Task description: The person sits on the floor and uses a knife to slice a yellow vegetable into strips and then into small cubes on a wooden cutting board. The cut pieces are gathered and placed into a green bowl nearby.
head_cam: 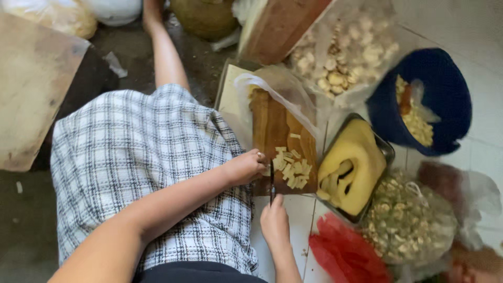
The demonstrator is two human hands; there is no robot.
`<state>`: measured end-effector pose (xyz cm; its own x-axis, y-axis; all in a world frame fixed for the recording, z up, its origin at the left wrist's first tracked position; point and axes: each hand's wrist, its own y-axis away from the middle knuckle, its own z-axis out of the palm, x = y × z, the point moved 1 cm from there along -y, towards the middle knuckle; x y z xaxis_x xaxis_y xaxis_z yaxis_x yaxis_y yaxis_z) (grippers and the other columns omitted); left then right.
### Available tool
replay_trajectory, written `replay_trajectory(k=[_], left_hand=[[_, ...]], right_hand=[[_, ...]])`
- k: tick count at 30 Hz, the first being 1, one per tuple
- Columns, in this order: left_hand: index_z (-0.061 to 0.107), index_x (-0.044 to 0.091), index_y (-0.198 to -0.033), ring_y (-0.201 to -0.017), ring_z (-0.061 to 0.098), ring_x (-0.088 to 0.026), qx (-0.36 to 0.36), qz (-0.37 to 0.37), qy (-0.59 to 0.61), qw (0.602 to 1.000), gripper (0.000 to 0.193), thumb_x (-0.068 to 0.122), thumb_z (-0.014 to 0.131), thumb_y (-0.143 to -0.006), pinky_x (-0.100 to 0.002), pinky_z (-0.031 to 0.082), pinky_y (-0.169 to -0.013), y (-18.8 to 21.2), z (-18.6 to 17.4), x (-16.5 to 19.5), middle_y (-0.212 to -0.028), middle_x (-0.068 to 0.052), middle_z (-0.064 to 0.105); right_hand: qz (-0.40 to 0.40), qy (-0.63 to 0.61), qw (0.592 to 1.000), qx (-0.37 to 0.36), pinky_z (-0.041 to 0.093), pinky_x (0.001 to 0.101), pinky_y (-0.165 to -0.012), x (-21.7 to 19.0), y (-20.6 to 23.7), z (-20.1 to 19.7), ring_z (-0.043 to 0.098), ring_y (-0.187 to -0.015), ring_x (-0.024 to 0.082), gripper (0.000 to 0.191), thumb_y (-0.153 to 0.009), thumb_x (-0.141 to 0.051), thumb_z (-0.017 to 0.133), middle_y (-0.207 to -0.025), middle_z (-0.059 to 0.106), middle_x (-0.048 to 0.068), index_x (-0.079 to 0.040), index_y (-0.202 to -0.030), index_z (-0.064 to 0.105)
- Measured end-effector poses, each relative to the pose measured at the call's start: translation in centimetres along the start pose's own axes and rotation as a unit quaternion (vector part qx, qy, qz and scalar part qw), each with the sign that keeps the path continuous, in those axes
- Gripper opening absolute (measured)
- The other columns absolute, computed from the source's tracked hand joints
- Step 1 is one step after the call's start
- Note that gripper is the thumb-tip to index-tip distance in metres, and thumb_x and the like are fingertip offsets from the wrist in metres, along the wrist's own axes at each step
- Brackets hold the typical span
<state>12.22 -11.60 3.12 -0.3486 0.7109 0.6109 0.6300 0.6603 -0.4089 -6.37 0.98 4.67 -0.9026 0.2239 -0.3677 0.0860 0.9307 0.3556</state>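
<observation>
Right hand [275, 222], nearest me, grips the knife [272, 183], blade pointing to twelve o'clock. At eleven o'clock my left hand [245, 167] curls shut, pinning pale cut pieces [292, 169] on the cutting board [275, 131], just beside the blade.

Single view, head-mounted, looking almost straight down from above the seated person. Close range: forearms enter from the bottom edge, and the lap in black-and-white checked fabric [141, 173] fills the left-centre. The frame is rolled, so the brown wooden cutting board [277, 131] runs up and down just right of centre, on the pale tiled floor [293, 220]. The top edge reaches a clear plastic bag of pale lumpy pieces [346, 52]; the right edge takes in the round blue plastic basket [440, 94]. No second camera, so no overlap between views.
</observation>
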Motion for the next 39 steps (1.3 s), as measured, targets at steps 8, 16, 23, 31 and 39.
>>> replay_trajectory(k=[8, 16, 23, 31, 39], left_hand=[[0.075, 0.012, -0.109, -0.102, 0.060, -0.032, 0.047, -0.088, 0.009, 0.995, 0.032, 0.015, 0.073, -0.077, -0.041, 0.053, -0.090, -1.4, 2.2, -2.7, -0.109, -0.010, 0.069], [0.074, 0.013, -0.120, -0.096, 0.063, -0.035, 0.122, -0.088, 0.004, 0.989, 0.053, 0.030, 0.078, -0.069, -0.046, 0.055, -0.079, -3.4, 1.6, -3.7, -0.108, -0.011, 0.069], [0.072, 0.013, -0.119, -0.098, 0.065, -0.032, 0.237, -0.106, 0.015, 0.966, 0.037, 0.032, 0.073, -0.087, -0.043, 0.056, -0.085, -4.5, 0.5, -5.7, -0.110, -0.010, 0.067], [0.072, 0.014, -0.115, -0.099, 0.064, -0.033, 0.271, -0.107, -0.046, 0.955, 0.033, 0.032, 0.074, -0.088, -0.043, 0.056, -0.086, -5.1, -0.9, -4.5, -0.109, -0.010, 0.064], [0.072, 0.017, -0.115, -0.102, 0.064, -0.035, 0.224, -0.160, -0.082, 0.958, 0.040, 0.041, 0.077, -0.083, -0.045, 0.056, -0.079, -5.9, -0.2, -1.8, -0.105, -0.011, 0.065]], right_hand=[[-0.087, -0.207, 0.964, 0.142, 0.056, 0.0452, -0.070, 1.3, -5.1, -1.2, 0.073, -0.084, 0.039, 0.025, -0.099, -0.019, 0.060, -0.092, 0.072, 0.024, 0.002, -0.113, 0.055], [-0.294, -0.191, 0.915, 0.200, 0.054, 0.0409, -0.084, 2.5, -13.5, -2.7, 0.066, -0.096, 0.033, 0.035, -0.101, -0.017, 0.063, -0.109, 0.064, 0.025, 0.008, -0.124, 0.052], [-0.285, -0.206, 0.925, 0.144, 0.053, 0.0393, -0.074, 0.0, -17.6, -3.9, 0.066, -0.085, 0.029, 0.027, -0.101, -0.019, 0.065, -0.098, 0.066, 0.018, 0.003, -0.115, 0.057], [-0.319, -0.142, 0.913, 0.210, 0.052, 0.0457, -0.080, 0.8, -15.9, -5.0, 0.065, -0.087, 0.037, 0.023, -0.100, -0.017, 0.066, -0.095, 0.066, 0.020, 0.002, -0.110, 0.060], [-0.350, -0.267, 0.883, 0.162, 0.052, 0.0418, -0.087, 1.9, -13.9, -3.9, 0.062, -0.094, 0.033, 0.028, -0.103, -0.014, 0.061, -0.107, 0.061, 0.020, 0.006, -0.121, 0.052]])
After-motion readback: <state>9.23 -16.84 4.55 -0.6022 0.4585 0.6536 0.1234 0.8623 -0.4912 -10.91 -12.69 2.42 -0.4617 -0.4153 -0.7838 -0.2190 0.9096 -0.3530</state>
